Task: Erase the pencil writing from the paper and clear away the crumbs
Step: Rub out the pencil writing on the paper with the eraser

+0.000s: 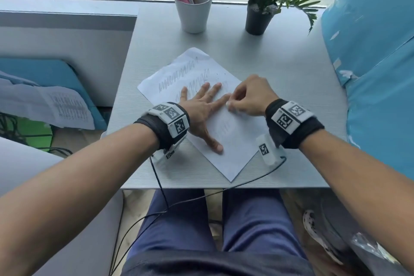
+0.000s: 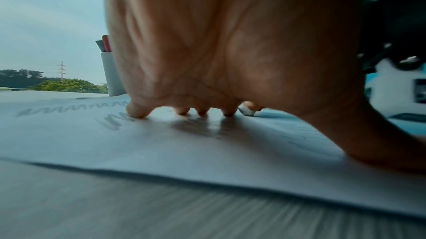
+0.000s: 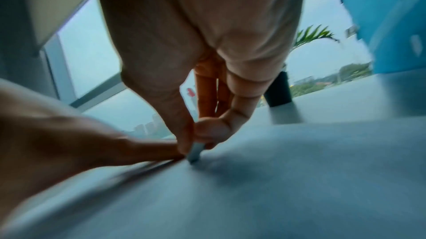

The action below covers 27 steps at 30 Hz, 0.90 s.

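1. The right hand (image 1: 251,96) is pinching the eraser (image 3: 196,152), its grip rubbing the paper (image 1: 233,141) on the bench (image 1: 291,69).
2. The left hand (image 1: 201,110), grip released, is pressing the paper flat.
3. Near scribbles are looking faded; far scribbles (image 1: 179,74) and crumbs are seemingly remaining.

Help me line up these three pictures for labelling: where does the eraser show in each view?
Head: the eraser is a small white tip under the right hand, mid-frame on the paper.
Left wrist: a whitish tip right of centre, past the left hand's fingertips.
Right wrist: a grey block pinched at centre, pressed on the paper.
Shared landmark: the left hand's fingers flat on the paper beside it.
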### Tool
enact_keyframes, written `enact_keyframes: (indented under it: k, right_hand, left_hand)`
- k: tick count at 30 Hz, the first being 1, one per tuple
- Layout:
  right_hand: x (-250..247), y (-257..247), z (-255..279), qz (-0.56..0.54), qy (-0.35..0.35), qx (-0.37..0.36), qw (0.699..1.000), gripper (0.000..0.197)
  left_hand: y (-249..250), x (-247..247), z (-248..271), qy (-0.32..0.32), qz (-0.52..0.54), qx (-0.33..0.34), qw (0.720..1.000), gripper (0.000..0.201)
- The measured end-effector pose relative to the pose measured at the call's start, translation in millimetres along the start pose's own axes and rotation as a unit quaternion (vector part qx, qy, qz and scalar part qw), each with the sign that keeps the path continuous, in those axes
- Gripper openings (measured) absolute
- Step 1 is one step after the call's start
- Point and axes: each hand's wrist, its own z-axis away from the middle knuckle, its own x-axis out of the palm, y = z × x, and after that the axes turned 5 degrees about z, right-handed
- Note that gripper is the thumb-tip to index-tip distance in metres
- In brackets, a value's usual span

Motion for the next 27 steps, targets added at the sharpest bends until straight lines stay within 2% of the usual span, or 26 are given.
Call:
enact_keyframes:
  k: [1,4,5,7,9,10,13,14,16,18,19,22,23,24,27]
  right_hand:
    - [4.2,-3.5,4.8,0.007,-0.009,-0.014,1.0,0.008]
    - [20.9,-20.9,35.4,0.026,-0.108,-0.094,0.989,0.007]
    - [15.9,-17.7,31.9,0.018,-0.112,-0.085,0.99,0.005]
    - [-0.7,-2.1,4.9,-0.002,-0.047,-0.02,0.999,0.007]
    - [-11.0,5.1,-3.9,-0.004,0.0,0.005,1.0,0.007]
    - [-7.3,2.3,1.6,0.001,-0.016,-0.009,1.0,0.005]
    - [14.1,-11.6,35.5,0.025,-0.127,-0.093,0.987,0.004]
    - [10.1,-9.8,33.2,0.021,-0.137,-0.088,0.986,0.004]
    - [-4.0,4.7,7.2,-0.005,-0.076,-0.026,0.997,0.006]
    - [-11.1,12.1,-6.8,-0.014,-0.008,0.002,1.0,0.008]
    - [-6.0,10.2,-0.8,-0.015,-0.01,-0.013,1.0,0.008]
    - [15.9,-9.0,40.7,0.012,-0.114,-0.109,0.987,0.006]
    - [14.8,-8.0,41.7,0.01,-0.131,-0.113,0.985,0.005]
    - [9.5,-3.2,31.9,0.002,-0.118,-0.092,0.989,0.005]
    - [-8.5,12.1,-3.0,-0.006,-0.012,-0.017,1.0,0.01]
  left_hand:
    - [0.6,0.2,0.2,0.0,0.002,-0.001,1.0,0.155]
    - [1.5,1.7,-1.0,-0.001,-0.002,0.0,1.0,0.158]
    - [2.0,0.5,-0.4,0.0,-0.002,0.0,1.0,0.157]
    - [1.9,-3.4,0.0,0.004,0.001,-0.004,1.0,0.155]
    - [4.6,-5.9,3.4,0.005,0.006,-0.008,1.0,0.155]
    - [4.6,-5.7,2.9,0.004,0.005,-0.008,1.0,0.155]
    - [5.4,-0.4,2.4,-0.006,-0.006,-0.005,1.0,0.156]
    - [5.0,-0.4,3.1,-0.006,-0.007,-0.008,1.0,0.156]
    - [5.9,-1.3,3.3,-0.005,-0.006,-0.012,1.0,0.155]
    - [7.1,-2.2,4.1,-0.002,-0.002,-0.014,1.0,0.155]
    - [7.5,-1.4,4.5,-0.001,-0.001,-0.015,1.0,0.155]
    - [7.6,1.4,3.0,0.003,-0.01,-0.013,1.0,0.155]
    - [8.2,0.2,3.3,0.003,-0.011,-0.013,1.0,0.154]
    - [9.3,-0.4,3.9,0.001,-0.009,-0.015,1.0,0.153]
    - [12.2,-1.3,5.9,0.0,-0.007,-0.022,1.0,0.152]
